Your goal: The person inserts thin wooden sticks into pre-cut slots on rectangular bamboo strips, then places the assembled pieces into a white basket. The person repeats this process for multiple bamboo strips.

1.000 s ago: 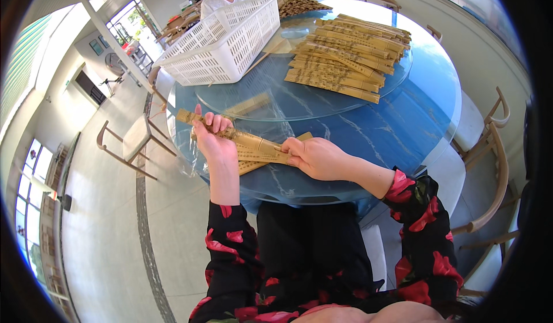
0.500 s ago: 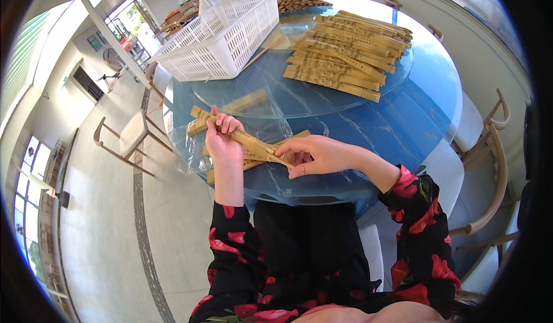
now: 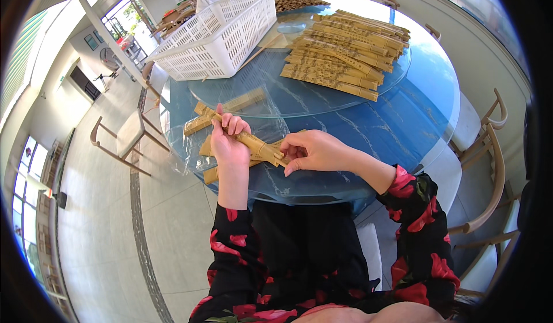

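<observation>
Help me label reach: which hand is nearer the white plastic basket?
Left. The left hand is this side of the white plastic basket; the right hand is farther off, to its right.

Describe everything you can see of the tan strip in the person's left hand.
The tan strip is long and narrow, with a bamboo look and joint-like crosswise lines toward its lower right end. It slants from upper left to lower right over the blue table. The left hand wraps around it, hiding part; the right hand is at the lower right end, its grip unclear. Whether it touches the other strips beneath cannot be told.
</observation>
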`<state>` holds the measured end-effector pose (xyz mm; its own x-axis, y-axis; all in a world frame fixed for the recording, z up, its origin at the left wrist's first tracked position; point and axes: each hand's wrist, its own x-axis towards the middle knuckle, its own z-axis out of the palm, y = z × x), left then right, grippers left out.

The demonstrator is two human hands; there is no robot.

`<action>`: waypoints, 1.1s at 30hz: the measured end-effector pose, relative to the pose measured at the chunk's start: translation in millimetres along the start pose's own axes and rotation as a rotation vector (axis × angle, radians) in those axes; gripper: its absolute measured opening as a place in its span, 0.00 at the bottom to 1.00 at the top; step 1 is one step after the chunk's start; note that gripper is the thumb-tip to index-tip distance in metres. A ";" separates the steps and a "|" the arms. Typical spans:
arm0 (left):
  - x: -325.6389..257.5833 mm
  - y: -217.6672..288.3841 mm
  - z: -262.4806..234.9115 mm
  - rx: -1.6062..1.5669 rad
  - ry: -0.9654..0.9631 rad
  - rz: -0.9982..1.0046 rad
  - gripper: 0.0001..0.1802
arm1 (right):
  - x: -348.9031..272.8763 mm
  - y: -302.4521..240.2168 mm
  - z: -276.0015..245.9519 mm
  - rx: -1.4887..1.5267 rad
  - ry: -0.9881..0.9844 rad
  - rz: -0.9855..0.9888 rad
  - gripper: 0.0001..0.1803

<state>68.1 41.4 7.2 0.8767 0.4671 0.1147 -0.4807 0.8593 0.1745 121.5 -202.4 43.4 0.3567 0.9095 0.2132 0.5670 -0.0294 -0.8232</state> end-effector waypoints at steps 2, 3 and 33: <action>-6.0 -14.2 1.0 0.012 -0.017 -0.032 0.19 | 0.1 -0.8 2.5 -0.048 0.016 -0.008 0.23; -9.6 -21.7 0.2 0.005 -0.040 -0.071 0.18 | -0.8 -4.5 2.2 -0.070 0.000 -0.015 0.23; -47.9 -60.4 12.6 0.708 -0.324 -0.114 0.14 | 13.4 24.1 -6.9 0.715 0.099 0.223 0.13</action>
<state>54.8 -35.5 3.5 0.9251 0.2062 0.3189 -0.3797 0.5104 0.7716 145.1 -193.7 30.0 0.4903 0.8713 0.0205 -0.1340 0.0986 -0.9861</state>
